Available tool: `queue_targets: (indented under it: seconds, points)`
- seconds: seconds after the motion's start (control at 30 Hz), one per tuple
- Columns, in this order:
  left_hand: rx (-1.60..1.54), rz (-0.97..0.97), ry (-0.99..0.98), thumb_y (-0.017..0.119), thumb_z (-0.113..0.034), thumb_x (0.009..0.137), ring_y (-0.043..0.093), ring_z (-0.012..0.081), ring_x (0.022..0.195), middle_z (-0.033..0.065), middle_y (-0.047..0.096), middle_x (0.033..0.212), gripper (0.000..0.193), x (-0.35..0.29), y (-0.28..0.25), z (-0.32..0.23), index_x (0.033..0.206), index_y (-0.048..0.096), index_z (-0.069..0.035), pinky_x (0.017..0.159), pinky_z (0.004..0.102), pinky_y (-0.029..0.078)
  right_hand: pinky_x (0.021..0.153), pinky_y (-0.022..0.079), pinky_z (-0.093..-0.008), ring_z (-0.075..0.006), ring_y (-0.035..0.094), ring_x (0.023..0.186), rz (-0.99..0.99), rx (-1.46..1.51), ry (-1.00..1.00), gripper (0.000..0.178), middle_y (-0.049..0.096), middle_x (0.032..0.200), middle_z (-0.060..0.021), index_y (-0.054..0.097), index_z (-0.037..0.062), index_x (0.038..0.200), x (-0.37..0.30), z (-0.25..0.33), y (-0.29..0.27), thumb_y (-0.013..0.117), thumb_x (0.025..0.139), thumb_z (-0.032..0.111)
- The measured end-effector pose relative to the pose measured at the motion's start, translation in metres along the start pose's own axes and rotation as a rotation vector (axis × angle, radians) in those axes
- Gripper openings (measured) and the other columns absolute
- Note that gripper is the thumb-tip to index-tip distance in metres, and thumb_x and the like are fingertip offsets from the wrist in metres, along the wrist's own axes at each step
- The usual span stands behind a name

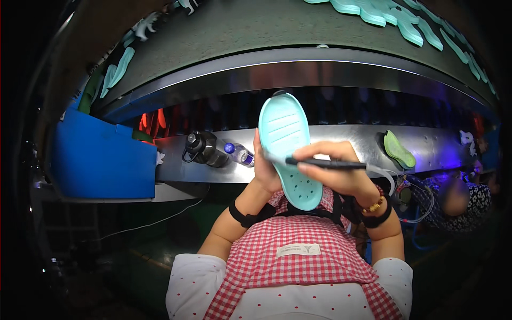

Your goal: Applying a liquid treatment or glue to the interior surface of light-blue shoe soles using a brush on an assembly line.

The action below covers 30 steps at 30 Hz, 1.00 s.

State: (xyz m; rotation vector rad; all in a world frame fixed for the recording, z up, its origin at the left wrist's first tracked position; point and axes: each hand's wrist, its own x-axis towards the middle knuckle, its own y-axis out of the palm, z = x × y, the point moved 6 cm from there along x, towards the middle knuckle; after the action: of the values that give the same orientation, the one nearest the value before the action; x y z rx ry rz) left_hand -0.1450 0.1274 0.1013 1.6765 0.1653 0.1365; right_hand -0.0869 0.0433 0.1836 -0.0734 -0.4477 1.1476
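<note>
A mint-green shoe sole (287, 125) stands tilted in front of my chest, its ridged heel or toe end up and small holes lower down. My left hand (266, 172) grips it by its left side. In my right hand (341, 176) is a black-handled brush (346, 165), held like a pen across the sole, with a clear tube trailing from its back end. The pale, blurred brush tip lies over the sole's left edge, close to my left hand; whether it touches, I cannot tell.
On the steel ledge (341, 133) stand a dark jug (205, 150) and a blue-capped clear bottle (239, 154); a yellow-green sole (399, 150) lies right. Beyond, the dark belt (240, 40) carries several mint soles (368, 12). A blue box (106, 154) is left. Another person (466, 200) sits right.
</note>
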Motion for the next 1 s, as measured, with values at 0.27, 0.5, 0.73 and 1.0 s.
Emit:
queue_targets:
  seconds: [0.27, 0.5, 0.73, 1.0]
  points:
    - [0.339, -0.106, 0.211, 0.016, -0.065, 0.080, 0.055, 0.0318, 0.084, 0.0197, 0.053, 0.100, 0.076, 0.004, 0.002, -0.019, 0.119, 0.041, -0.005, 0.074, 0.0421, 0.047, 0.073, 0.048, -0.0272, -0.0158, 0.060, 0.082, 0.109, 0.107, -0.110, 0.019, 0.064, 0.086, -0.0118, 0.064, 0.0000, 0.089, -0.006, 0.004, -0.007, 0.065, 0.070, 0.001]
    - [0.387, -0.098, 0.472, 0.016, -0.072, 0.074, 0.055, 0.0302, 0.073, 0.0202, 0.053, 0.093, 0.084, 0.005, 0.009, -0.045, 0.115, 0.042, -0.003, 0.066, 0.0417, 0.047, 0.079, 0.047, -0.0297, -0.0208, 0.061, 0.084, 0.166, 0.091, -0.206, 0.021, 0.063, 0.089, -0.0110, 0.063, 0.0005, 0.088, -0.013, 0.016, -0.011, 0.066, 0.068, -0.001]
    - [0.424, 0.036, 0.600, 0.017, -0.075, 0.072, 0.054, 0.0305, 0.075, 0.0205, 0.052, 0.094, 0.089, -0.001, 0.036, -0.059, 0.115, 0.043, -0.002, 0.068, 0.0417, 0.046, 0.081, 0.046, -0.0308, -0.0221, 0.060, 0.088, 0.181, 0.087, -0.214, 0.020, 0.063, 0.090, -0.0127, 0.063, -0.0003, 0.087, -0.018, 0.012, -0.015, 0.066, 0.067, -0.003]
    - [0.546, 0.096, 0.554, 0.018, -0.077, 0.071, 0.054, 0.0302, 0.079, 0.0215, 0.051, 0.098, 0.092, 0.001, 0.044, -0.065, 0.116, 0.041, 0.000, 0.070, 0.0419, 0.046, 0.084, 0.043, -0.0298, -0.0211, 0.056, 0.094, 0.146, 0.209, -0.034, 0.022, 0.063, 0.090, -0.0122, 0.064, -0.0002, 0.088, -0.019, -0.014, -0.023, 0.067, 0.066, -0.001]
